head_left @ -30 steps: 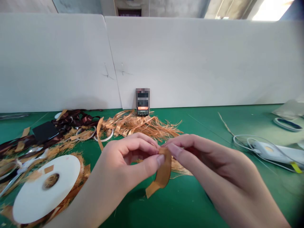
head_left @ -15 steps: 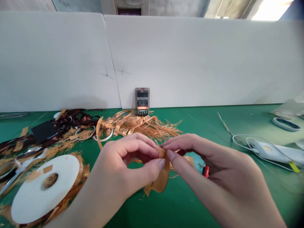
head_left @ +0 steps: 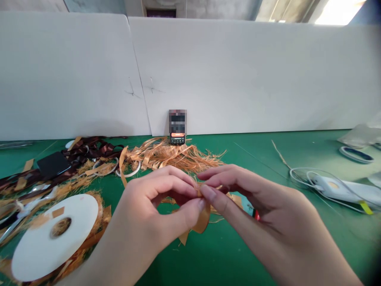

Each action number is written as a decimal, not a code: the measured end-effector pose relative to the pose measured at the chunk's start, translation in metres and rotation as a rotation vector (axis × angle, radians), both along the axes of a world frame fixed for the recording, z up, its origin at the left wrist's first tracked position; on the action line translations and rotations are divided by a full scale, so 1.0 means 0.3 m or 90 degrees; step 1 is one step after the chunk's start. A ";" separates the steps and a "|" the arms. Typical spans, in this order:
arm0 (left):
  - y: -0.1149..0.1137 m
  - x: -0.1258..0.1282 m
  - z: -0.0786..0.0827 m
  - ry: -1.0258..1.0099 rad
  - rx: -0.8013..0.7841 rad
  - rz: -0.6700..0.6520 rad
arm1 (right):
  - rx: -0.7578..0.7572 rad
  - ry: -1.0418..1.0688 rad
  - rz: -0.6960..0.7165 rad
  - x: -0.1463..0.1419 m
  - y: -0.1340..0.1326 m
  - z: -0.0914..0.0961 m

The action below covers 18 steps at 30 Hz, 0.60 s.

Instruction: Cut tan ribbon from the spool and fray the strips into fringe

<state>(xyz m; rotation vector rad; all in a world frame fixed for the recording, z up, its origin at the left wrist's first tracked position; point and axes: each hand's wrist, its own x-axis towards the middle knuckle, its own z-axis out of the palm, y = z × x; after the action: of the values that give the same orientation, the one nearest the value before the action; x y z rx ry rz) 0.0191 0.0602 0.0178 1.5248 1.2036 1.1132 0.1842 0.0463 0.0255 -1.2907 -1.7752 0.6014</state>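
Observation:
Both hands meet above the green table, pinching a golden-brown ribbon (head_left: 203,219) between their fingertips. My left hand (head_left: 162,204) is closed, thumb and fingers on the ribbon's upper part. From the other side my right hand (head_left: 256,202) presses its thumb and fingers against the same spot. A loop and a cut end of ribbon hang below the fingers. The exact fold at the fingertips is partly hidden. Behind the right hand a small red object (head_left: 256,215) and more brown ribbon (head_left: 236,199) show in part.
A white ribbon spool (head_left: 38,242) lies front left, near scissors (head_left: 14,226) and dark brown ribbons (head_left: 101,149). Frayed copper-coloured ribbon strips (head_left: 175,157) lie before a propped phone (head_left: 177,127). To the right is a white power strip (head_left: 345,188) with its cable. A white board (head_left: 238,79) stands behind.
My right thumb and fingers have shifted slightly left over the ribbon's top, covering more of it. The hanging loop shows less. The whole view has shifted slightly.

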 end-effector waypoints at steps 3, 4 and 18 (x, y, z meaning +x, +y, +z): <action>0.003 -0.002 -0.004 0.008 -0.017 -0.016 | -0.042 0.043 0.008 0.002 0.005 -0.002; 0.004 -0.002 -0.003 0.009 -0.027 -0.025 | -0.054 0.055 0.002 0.003 0.005 -0.002; 0.007 -0.004 -0.009 -0.025 -0.159 -0.074 | -0.056 0.068 -0.067 0.012 0.006 0.005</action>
<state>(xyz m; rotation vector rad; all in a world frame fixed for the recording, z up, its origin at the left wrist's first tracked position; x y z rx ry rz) 0.0180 0.0625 0.0150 1.3563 1.1654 0.8774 0.1879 0.0482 0.0271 -1.3771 -1.5991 0.6822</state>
